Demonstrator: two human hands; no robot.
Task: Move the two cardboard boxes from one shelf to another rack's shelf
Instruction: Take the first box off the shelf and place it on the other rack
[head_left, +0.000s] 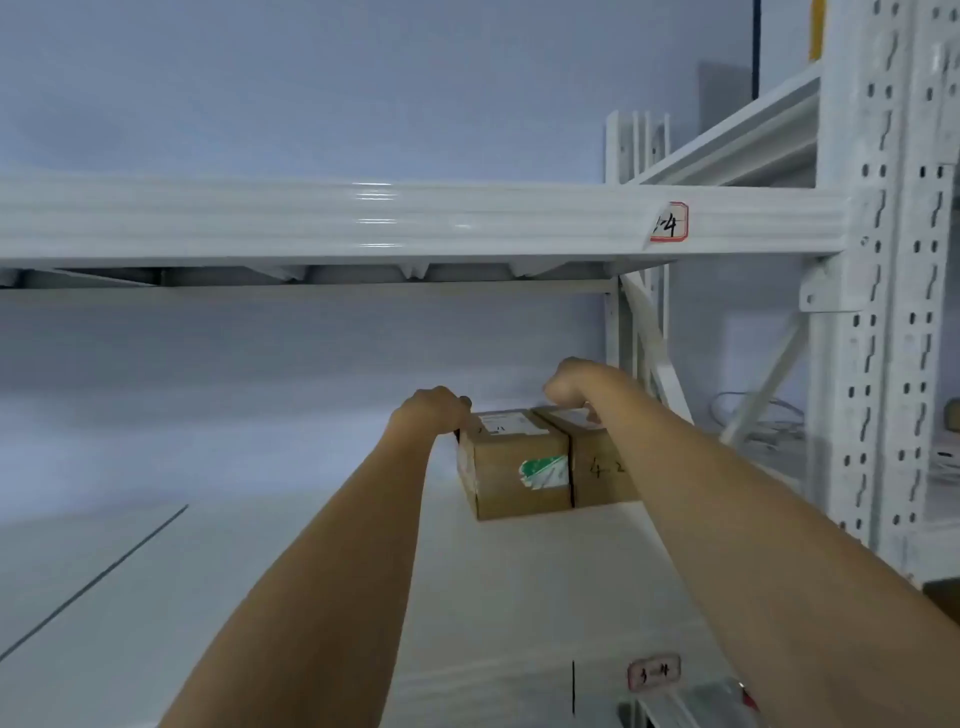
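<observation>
Two small cardboard boxes stand side by side, touching, deep on a white shelf (311, 571). The left box (511, 467) carries a torn green-and-white sticker on its front and a white label on top. The right box (597, 478) has handwriting on its front, and my right forearm covers part of it. My left hand (428, 413) curls over the top left edge of the left box. My right hand (571, 387) is bent down over the top rear of the right box, fingers hidden behind it.
A white beam (363, 218) with a red-bordered label crosses overhead. A perforated white upright (883, 312) stands at the right, with cables on the neighbouring rack's shelf (753, 415) behind it. A second label (653, 673) marks the near shelf edge.
</observation>
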